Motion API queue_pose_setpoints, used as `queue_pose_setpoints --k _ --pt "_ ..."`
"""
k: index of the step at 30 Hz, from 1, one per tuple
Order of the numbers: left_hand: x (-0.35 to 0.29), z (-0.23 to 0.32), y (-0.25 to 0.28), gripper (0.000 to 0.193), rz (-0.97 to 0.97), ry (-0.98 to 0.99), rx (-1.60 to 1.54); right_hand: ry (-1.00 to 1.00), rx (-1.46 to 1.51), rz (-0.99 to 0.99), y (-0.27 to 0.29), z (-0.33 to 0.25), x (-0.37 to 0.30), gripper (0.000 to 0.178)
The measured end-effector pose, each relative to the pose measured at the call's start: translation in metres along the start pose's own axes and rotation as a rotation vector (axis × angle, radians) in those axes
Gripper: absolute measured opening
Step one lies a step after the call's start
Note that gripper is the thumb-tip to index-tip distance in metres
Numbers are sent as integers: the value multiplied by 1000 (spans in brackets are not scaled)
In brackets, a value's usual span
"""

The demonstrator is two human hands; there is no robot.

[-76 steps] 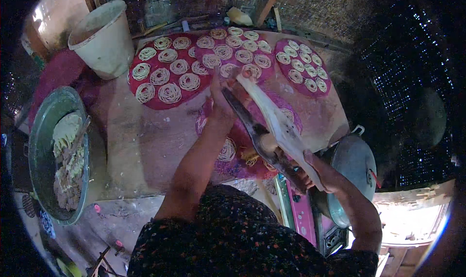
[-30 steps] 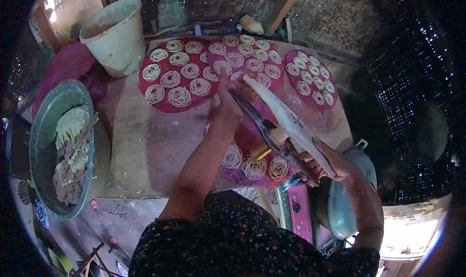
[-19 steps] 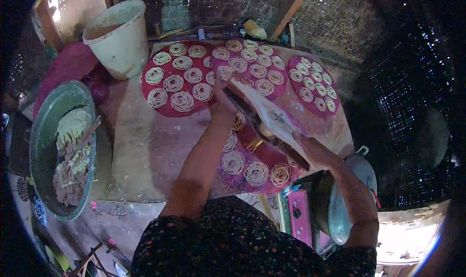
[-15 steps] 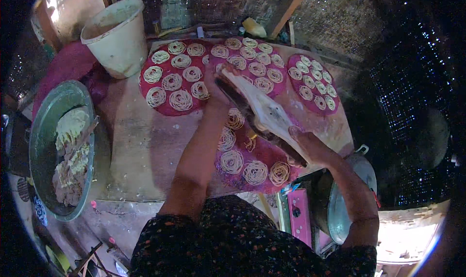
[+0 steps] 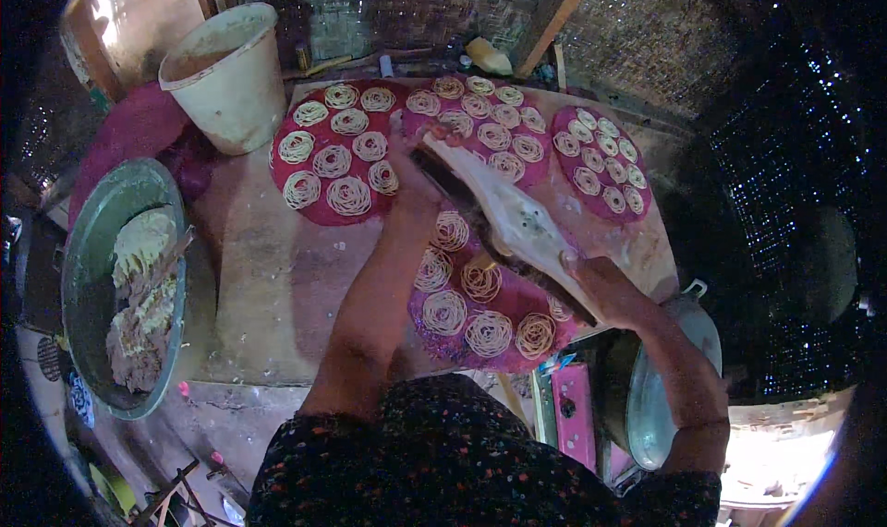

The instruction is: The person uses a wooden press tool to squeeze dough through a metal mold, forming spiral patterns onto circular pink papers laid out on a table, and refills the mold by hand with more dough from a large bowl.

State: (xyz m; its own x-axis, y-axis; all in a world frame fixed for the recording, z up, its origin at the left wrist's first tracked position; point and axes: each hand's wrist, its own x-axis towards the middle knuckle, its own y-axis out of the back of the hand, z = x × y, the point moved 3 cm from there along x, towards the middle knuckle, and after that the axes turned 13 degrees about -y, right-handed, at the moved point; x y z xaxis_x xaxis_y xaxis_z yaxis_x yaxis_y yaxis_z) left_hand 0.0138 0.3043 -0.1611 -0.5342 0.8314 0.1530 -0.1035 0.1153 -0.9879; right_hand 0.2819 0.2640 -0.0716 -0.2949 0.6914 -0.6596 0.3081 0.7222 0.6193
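Note:
A long wooden hand press, pale on top and dark along its side, slants across the table. My left hand is closed around its far end, partly blurred. Around the near end wraps my right hand. From the press's underside a short yellowish nozzle points down over a fresh coil of thin dough strands. That coil lies on the nearest red-pink round mat, among several other coils, some partly hidden by the press and my left arm.
Three more round mats with dough coils lie farther off: left, middle and right. A white bucket stands back left. Dough fills part of a green basin. A metal pan sits low right.
The loose strands hanging under the press have become a rounded coil on the near mat. Both hands keep their hold, and the whole view has shifted slightly.

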Motion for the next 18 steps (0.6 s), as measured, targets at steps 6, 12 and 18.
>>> queue_pose_setpoints --k 6,12,18 --pt "-26 -1 4 45 -31 1 11 -86 220 -183 -7 6 -17 58" --pt "-11 -30 59 39 92 -17 -37 -128 89 -80 -12 27 14 57" --pt "10 -13 46 43 -144 239 -347 -50 279 -111 -36 36 46 50"
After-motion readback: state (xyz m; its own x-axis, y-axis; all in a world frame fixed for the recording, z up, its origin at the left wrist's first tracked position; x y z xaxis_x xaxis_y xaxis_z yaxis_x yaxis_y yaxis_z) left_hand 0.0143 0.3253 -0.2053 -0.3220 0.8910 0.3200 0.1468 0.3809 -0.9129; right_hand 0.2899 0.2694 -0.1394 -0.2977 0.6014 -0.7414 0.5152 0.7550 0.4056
